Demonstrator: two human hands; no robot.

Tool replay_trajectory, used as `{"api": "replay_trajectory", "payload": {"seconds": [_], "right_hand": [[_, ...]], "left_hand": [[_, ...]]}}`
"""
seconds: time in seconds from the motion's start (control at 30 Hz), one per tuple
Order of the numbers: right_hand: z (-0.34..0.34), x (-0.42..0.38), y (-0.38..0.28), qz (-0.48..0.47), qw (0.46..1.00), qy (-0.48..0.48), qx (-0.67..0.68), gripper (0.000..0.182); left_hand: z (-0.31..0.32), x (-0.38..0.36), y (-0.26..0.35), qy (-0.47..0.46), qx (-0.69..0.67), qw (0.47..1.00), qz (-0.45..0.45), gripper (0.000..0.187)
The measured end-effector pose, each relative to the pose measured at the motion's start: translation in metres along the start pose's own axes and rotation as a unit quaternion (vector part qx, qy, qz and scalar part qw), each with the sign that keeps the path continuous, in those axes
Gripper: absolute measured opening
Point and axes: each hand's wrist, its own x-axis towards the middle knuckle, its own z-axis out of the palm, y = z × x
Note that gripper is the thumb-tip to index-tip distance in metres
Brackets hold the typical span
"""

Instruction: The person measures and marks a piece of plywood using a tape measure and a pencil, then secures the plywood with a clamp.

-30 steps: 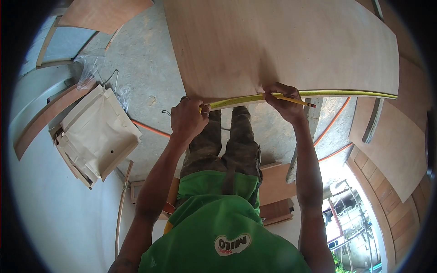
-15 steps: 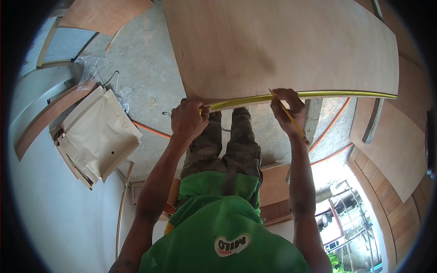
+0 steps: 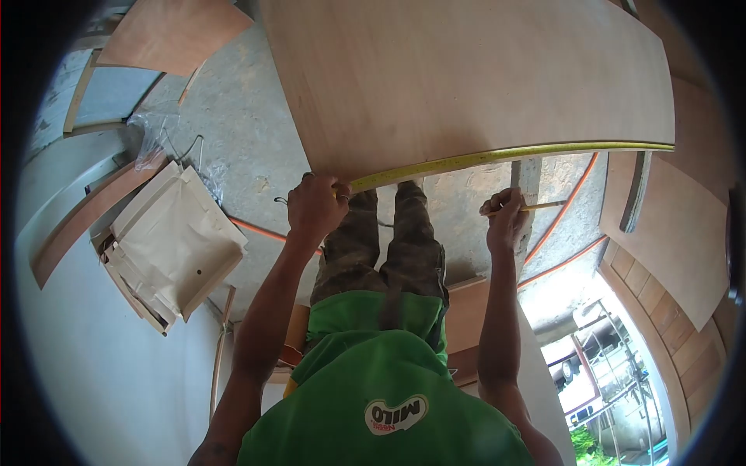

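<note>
A large plywood sheet (image 3: 474,78) lies in front of me. Along its near edge runs a yellow tape measure (image 3: 466,161), pulled out from the left corner to the right end. At that left corner my left hand (image 3: 317,208) is closed on the tape's near end; its fingers partly hide what they grip. My right hand (image 3: 505,217) is closed around a pencil (image 3: 548,205), which sticks out sideways to the right. That hand is below the sheet's edge, apart from both tape and wood.
A timber support (image 3: 527,180) shows beneath the sheet, with an orange hose (image 3: 566,211) on the concrete floor. To the left are a cardboard box (image 3: 175,237) and clear plastic wrap (image 3: 153,128). Another plywood panel (image 3: 668,241) lies at the right, near a bright doorway.
My right hand has drawn back from the sheet's edge toward me, and the pencil has swung from the tape to point sideways. My left hand stays at the corner.
</note>
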Motion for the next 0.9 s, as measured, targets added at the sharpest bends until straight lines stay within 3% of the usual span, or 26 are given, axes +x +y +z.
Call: {"api": "replay_trajectory", "payload": {"seconds": [0.43,0.6,0.67,0.73,0.8,0.87,0.9], "right_hand": [[-0.024,0.008,0.019,0.061,0.997,-0.01,-0.048,0.041],[-0.028,0.02,0.012,0.03,0.997,-0.024,-0.065,0.041],[-0.024,0.03,-0.001,0.007,0.998,-0.022,-0.065,0.042],[-0.024,0.047,-0.016,0.056,0.998,0.027,-0.002,0.048],[-0.029,0.06,-0.033,0.049,0.998,0.019,0.026,0.053],[-0.038,0.075,-0.051,0.043,0.995,-0.019,0.088,0.055],[-0.045,0.088,-0.054,0.059,0.991,0.0,0.118,0.055]], "left_hand": [[-0.004,0.006,0.006,-0.023,0.027,0.999,-0.027,0.025],[-0.001,0.005,-0.001,-0.011,0.025,0.999,-0.018,0.024],[0.001,0.003,-0.007,0.003,0.009,0.999,0.031,0.022],[-0.007,-0.007,-0.007,-0.011,-0.013,0.999,0.049,0.021],[-0.015,-0.019,-0.003,-0.024,-0.036,0.997,0.067,0.021],[-0.023,-0.032,0.0,-0.114,-0.052,0.991,0.05,0.021],[-0.023,-0.04,0.0,-0.111,-0.064,0.99,0.066,0.022]]}}
